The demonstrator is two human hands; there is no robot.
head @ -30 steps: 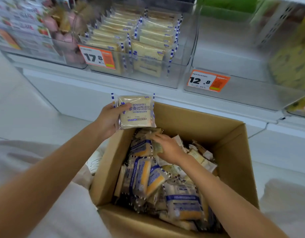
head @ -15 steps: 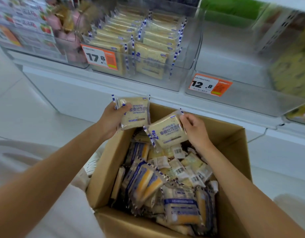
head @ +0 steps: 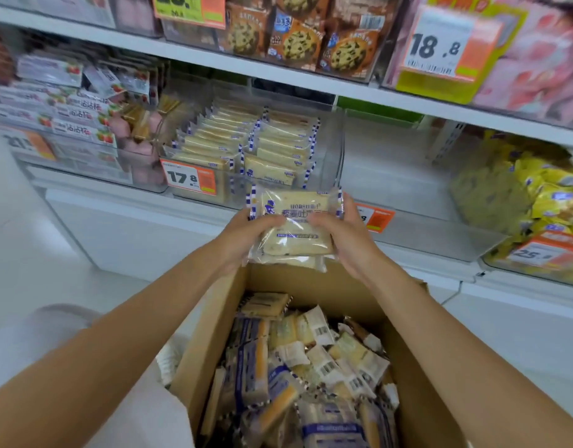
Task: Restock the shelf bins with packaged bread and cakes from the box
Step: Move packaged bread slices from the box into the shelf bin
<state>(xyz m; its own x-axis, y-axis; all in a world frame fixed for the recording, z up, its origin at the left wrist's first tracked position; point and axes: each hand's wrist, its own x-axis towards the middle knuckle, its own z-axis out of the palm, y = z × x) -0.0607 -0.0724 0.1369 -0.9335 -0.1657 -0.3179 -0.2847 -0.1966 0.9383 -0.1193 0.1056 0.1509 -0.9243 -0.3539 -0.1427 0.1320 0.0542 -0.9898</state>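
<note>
Two hands clamp the stacked bread packs [head: 294, 221] by their side edges, thumbs on top: left hand [head: 243, 236] and right hand [head: 348, 236], above the box [head: 214, 334], just short of the shelf bin [head: 330, 156]. The film looks slick, so the lower pack may slip out. The bin's rows look nearly full, so the packs may snag its front wall.

On the far top shelf I see chocolate-chip cookie packs [head: 298, 37]. A yellow and orange price tag [head: 189, 8] is to their left. To their right, a tag reading 18.8 [head: 440, 48] stands in front of pink packets [head: 537, 66]. One shelf down, at far left, lie flat boxes printed with strawberries [head: 62, 114]. An orange tag reading 17.8 [head: 189, 180] hangs at the shelf edge in the middle. Another orange tag [head: 543, 252], blurred, sits at far right below yellow packets [head: 553, 189]. Pale floor [head: 36, 253] spans the left, and white cloth [head: 52, 331] lies near left.
</note>
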